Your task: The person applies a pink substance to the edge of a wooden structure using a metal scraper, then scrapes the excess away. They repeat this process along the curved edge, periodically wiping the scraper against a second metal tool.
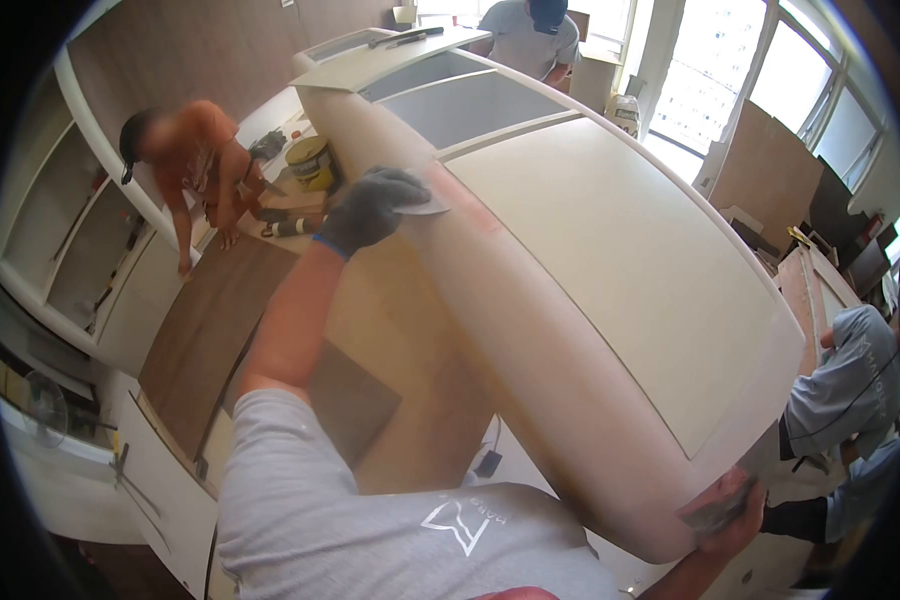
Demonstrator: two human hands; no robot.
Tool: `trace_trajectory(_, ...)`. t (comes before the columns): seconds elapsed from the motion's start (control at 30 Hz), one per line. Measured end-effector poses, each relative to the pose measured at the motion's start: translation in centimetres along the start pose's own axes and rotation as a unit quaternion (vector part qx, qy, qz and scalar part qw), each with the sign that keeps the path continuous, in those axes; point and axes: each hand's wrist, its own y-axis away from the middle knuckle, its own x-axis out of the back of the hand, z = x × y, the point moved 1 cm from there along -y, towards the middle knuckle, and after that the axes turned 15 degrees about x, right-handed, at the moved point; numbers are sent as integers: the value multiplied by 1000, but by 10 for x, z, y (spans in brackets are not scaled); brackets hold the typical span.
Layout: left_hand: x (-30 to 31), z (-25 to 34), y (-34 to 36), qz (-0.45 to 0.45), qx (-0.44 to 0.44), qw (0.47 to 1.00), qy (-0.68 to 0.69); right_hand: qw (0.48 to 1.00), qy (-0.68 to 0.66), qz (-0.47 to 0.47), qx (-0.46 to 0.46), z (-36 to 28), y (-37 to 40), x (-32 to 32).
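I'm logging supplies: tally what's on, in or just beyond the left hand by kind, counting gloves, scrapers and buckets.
Glove: 1, on the left hand
Scraper: 1
Bucket: 1
Total: 3

Tools (406, 38) lie on a panel (362, 70) across the cabinet's (625, 285) far end. A bucket (311, 166) stands to the cabinet's left.

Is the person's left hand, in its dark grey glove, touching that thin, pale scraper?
Touching. The head view shows the gloved left hand gripping the scraper, with its flat blade sticking out past the fingers.
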Motion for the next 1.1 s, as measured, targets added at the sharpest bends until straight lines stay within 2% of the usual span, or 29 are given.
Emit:
trace_trajectory(0.07,7,-8,1,-15,11,1000,-18,1000,7,19,14,5,2,-2)
trace_trajectory(0.13,11,-12,-5,16,12,1000,-12,998,34,52,32,9,3,-3)
trace_trajectory(0.2,18,-9,-15,45,14,999,-25,999,19,26,11,7,1,3)
trace_trajectory(0.27,17,-3,-22,41,19,999,-28,996,41,77,10,9,5,3)
trace_trajectory(0.3,18,3,-26,42,19,998,-30,988,70,137,26,14,6,0)
trace_trajectory(0.37,15,16,-32,14,35,999,-31,985,67,157,24,13,5,-3)
trace_trajectory(0.5,-1,18,-43,-1,30,999,-9,999,-10,44,-22,3,3,-7)
trace_trajectory(0.6,-8,25,-42,-11,26,1000,-11,998,-38,54,-20,4,3,-12)
trace_trajectory(0.7,-13,26,-39,-17,25,1000,-4,993,21,115,5,9,5,-9)
trace_trajectory(0.77,-13,25,-35,-17,11,1000,-17,998,-4,55,-7,8,1,-4)
trace_trajectory(0.83,-6,29,-27,-11,-19,998,-51,985,-122,-113,-49,-2,-8,0)
trace_trajectory(1.0,5,41,-20,25,-26,999,-35,998,-25,42,-41,2,0,-7)
trace_trajectory(1.1,6,67,-17,52,-44,998,-12,1000,-11,26,-13,3,-5,-22)
